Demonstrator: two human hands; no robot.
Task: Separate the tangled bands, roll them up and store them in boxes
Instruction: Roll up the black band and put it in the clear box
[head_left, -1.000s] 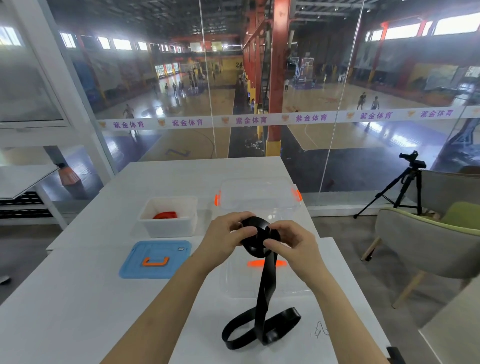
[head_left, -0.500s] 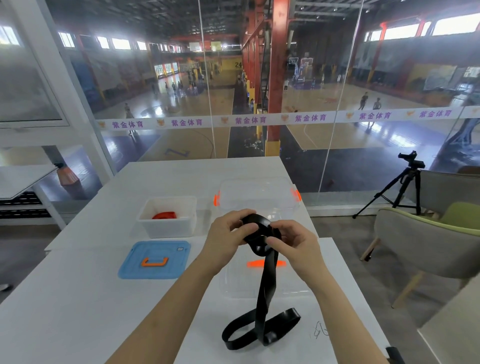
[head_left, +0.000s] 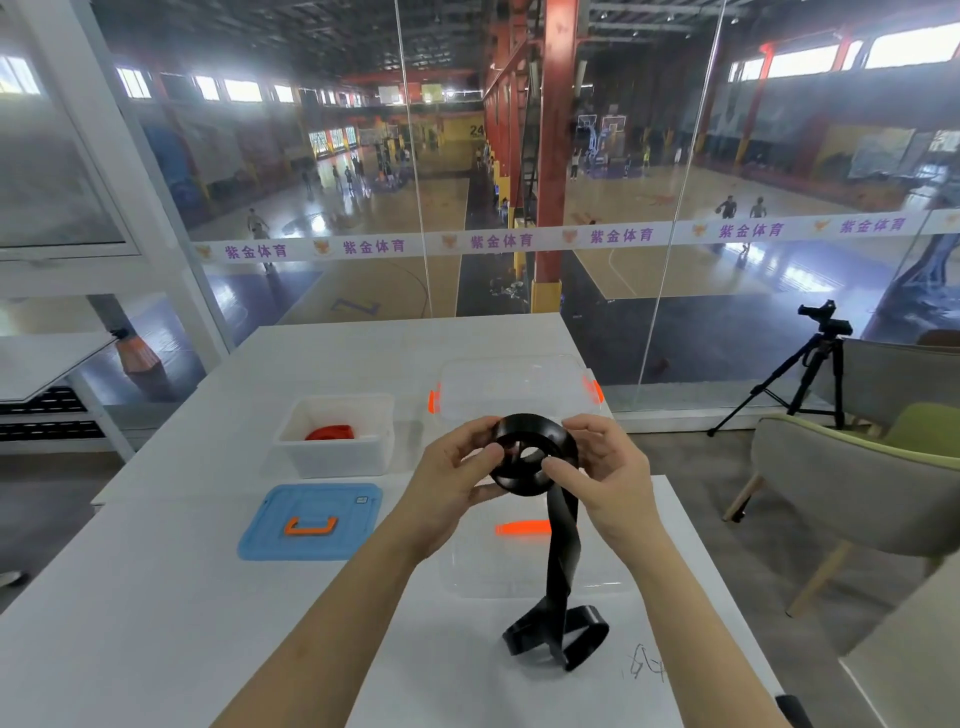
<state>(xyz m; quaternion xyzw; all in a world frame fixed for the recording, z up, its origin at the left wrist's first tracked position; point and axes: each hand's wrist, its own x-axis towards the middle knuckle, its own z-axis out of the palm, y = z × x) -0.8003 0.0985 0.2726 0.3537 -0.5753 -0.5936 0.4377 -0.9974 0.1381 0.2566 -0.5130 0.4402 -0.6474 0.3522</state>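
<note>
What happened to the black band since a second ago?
The roll of black band between the left hand and right hand has grown fatter, and its loose loop on the table shrank, drawn in toward the roll. Both hands kept their hold. The white box with the red band, the blue lid and the clear box stayed put.

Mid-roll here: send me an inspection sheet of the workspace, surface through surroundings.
Surface: white table, pen scribble near its front edge.
Job's things: black flat band partly rolled, its tail hanging to a loose loop on the table; red band inside the white opaque box; clear plastic box with orange latches behind the hands.
Clutter: blue plastic lid with orange handle and clear lid lying flat on the table.
Grippers: left hand and right hand both grip the black roll.
Cables: nothing seen.
Surroundings: glass wall, camera tripod and grey chair to the right.
</note>
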